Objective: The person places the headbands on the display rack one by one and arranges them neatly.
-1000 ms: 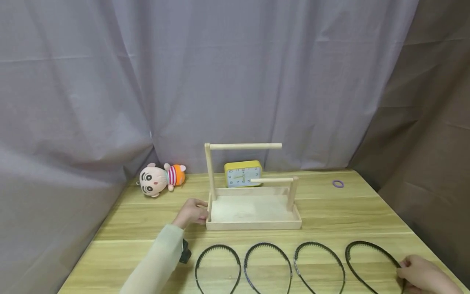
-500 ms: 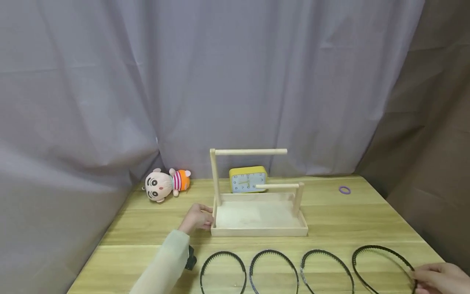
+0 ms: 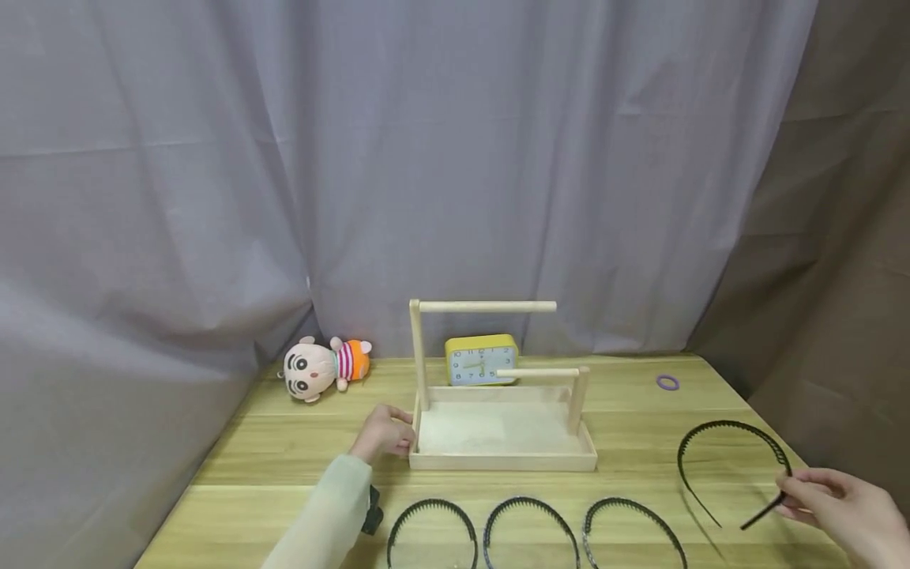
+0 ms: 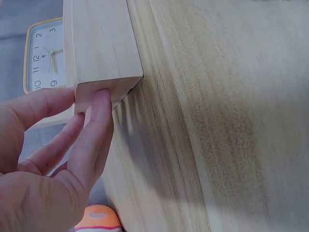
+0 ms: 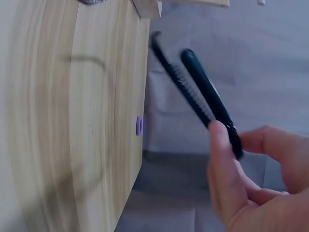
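In the head view my right hand (image 3: 846, 506) pinches a black toothed headband (image 3: 732, 424) by one arm and holds it raised over the table's right side. The right wrist view shows the headband (image 5: 205, 84) between thumb and fingers. My left hand (image 3: 386, 433) grips the left end of a pale wooden stand (image 3: 498, 461), a shallow tray with two posts and a horizontal bar on each. Up close, the left thumb and fingers (image 4: 89, 145) hold the tray's end wall (image 4: 104, 89). Neither bar carries anything.
Three more headbands lie in a row at the front: left (image 3: 434, 503), middle (image 3: 524, 501) and right (image 3: 626, 503). Behind the stand is a yellow clock (image 3: 472, 343). A plush doll (image 3: 323, 367) lies at the back left, a purple ring (image 3: 667, 382) at the back right.
My right hand has lifted the rightmost headband off the table and moved it up and away from the front edge. My left hand has stayed at the stand's end. The view has shifted slightly.
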The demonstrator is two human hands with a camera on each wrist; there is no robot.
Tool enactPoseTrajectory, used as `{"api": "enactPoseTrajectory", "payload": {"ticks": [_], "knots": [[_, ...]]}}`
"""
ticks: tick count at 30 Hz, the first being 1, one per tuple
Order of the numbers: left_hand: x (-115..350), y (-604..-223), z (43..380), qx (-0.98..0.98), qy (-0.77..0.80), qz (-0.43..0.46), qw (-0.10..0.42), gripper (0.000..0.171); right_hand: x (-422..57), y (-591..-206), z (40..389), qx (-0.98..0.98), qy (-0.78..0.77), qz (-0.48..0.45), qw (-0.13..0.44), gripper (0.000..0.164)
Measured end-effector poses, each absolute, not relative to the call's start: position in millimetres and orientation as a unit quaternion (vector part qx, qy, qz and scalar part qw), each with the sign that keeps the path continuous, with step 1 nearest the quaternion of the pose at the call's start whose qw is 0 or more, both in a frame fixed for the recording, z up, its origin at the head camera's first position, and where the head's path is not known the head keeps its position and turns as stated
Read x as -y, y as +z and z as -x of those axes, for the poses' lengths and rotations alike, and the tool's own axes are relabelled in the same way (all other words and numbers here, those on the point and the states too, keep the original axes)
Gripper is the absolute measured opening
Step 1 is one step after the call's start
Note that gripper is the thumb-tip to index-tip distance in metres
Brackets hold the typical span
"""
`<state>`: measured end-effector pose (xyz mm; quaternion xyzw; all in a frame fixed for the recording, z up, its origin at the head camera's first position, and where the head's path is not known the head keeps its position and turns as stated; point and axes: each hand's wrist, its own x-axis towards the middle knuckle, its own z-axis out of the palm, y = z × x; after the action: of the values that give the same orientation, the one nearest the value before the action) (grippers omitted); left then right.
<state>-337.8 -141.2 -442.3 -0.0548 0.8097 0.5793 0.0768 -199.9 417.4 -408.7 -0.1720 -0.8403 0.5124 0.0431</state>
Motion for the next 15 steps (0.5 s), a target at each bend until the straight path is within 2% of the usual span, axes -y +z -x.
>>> {"api": "enactPoseTrajectory", "payload": {"ticks": [3, 8, 10, 15], "knots": [[139, -443, 337, -0.811, 0.578, 0.059, 0.075, 0.040, -406, -407, 199, 0.858, 0.476, 0.168, 0.093, 0.035], [139, -446, 338, -0.813, 0.574, 0.066, 0.072, 0.039, -386, -400, 204, 0.856, 0.447, 0.230, 0.119, 0.058], [139, -446, 339, -0.814, 0.573, 0.066, 0.073, 0.039, -379, -398, 206, 0.847, 0.458, 0.228, 0.147, 0.053], [139, -444, 339, -0.819, 0.566, 0.063, 0.073, 0.042, -365, -398, 211, 0.800, 0.527, 0.175, 0.225, 0.024]]}}
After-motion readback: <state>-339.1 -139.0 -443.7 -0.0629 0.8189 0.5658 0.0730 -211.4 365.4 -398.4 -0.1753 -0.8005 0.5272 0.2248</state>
